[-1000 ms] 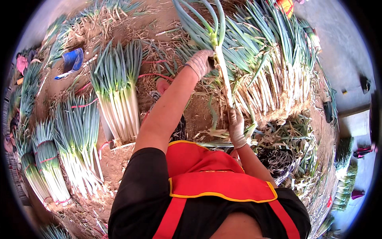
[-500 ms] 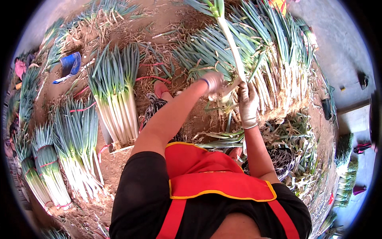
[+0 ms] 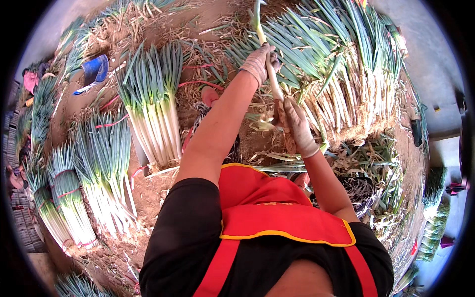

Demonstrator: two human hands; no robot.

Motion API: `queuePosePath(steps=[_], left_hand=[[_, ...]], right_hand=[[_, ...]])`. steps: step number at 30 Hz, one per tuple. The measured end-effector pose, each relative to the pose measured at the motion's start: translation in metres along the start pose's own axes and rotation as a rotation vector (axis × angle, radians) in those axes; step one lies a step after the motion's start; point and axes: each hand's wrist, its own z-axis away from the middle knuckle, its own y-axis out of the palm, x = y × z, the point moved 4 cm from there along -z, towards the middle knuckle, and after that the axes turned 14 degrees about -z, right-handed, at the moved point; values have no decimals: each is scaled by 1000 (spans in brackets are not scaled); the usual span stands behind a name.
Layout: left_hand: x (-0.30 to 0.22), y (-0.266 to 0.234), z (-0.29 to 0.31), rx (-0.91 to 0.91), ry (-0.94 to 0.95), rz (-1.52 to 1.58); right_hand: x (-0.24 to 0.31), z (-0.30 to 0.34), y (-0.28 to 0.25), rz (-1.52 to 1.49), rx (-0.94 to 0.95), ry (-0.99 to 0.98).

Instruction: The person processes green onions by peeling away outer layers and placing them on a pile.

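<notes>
A long green onion [image 3: 275,85] with a pale stalk slants up and leftward in front of me. My left hand [image 3: 257,63], in a light work glove, is wrapped round its upper stalk below the green leaves. Lower down, my gloved right hand [image 3: 298,126] has its fingers closed on the stalk near the root end. Brownish strands hang beside that hand; whether they are roots or dry skin I cannot make out. Just past my right hand lies a large pile of untrimmed green onions [image 3: 346,94], their roots toward me.
To the left stands a bunch of clean green onions [image 3: 154,119] in a holder, with another loose bunch [image 3: 105,183] and tied bundles [image 3: 69,198] beyond. Pink ties [image 3: 200,83] and a blue curved object [image 3: 95,70] lie on the earth floor. Peeled leaf scraps [image 3: 366,158] are heaped at right.
My left hand has moved up and away from the root end to grip the upper stalk. The held onion sits farther left and its stalk looks browner. My right hand has shifted slightly left and nearer.
</notes>
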Motion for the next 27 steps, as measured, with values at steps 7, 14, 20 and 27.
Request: queuePosePath(steps=[7,14,20,27], left_hand=[[-9,-9,-4,-14,138,24],[-8,-29,-23,-37,183,94],[3,-31,-32,-171,135,96],[-41,-72,-43,-277,228,63]], right_hand=[[18,55,-7,180,-45,19],[34,98,-8,187,-293,186],[46,129,-13,356,-298,126],[47,205,-52,200,-555,250]])
